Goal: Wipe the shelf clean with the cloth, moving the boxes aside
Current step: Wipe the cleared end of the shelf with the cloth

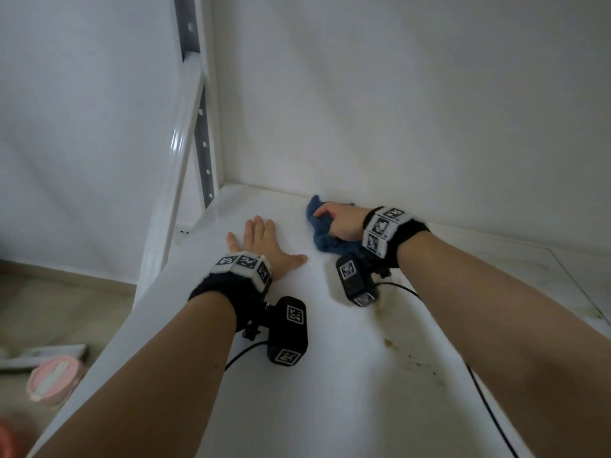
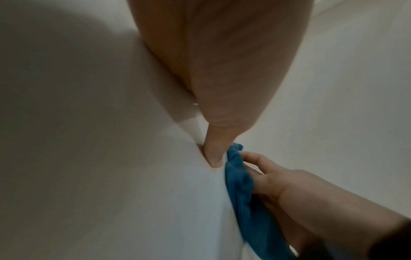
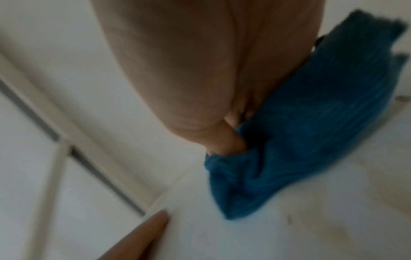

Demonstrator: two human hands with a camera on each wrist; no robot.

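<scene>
My right hand (image 1: pixel 342 221) grips a bunched blue cloth (image 1: pixel 325 239) on the white shelf (image 1: pixel 330 375), close to the back wall. The right wrist view shows the cloth (image 3: pixel 300 140) crumpled under the palm with the thumb (image 3: pixel 227 140) tucked into its folds. My left hand (image 1: pixel 261 241) lies flat on the shelf to the left of the cloth, fingers straight and spread, holding nothing. In the left wrist view its thumb (image 2: pixel 213 149) presses the white surface beside the cloth (image 2: pixel 242 190) and the right hand (image 2: pixel 289 190). No boxes are in view.
Brownish specks and stains (image 1: pixel 410 361) mark the shelf near its front right. A white upright with a grey perforated rail (image 1: pixel 203 143) stands at the shelf's left end. On the floor at lower left lies a pink container (image 1: pixel 54 380). Black cables (image 1: pixel 482 401) trail from the wrist cameras.
</scene>
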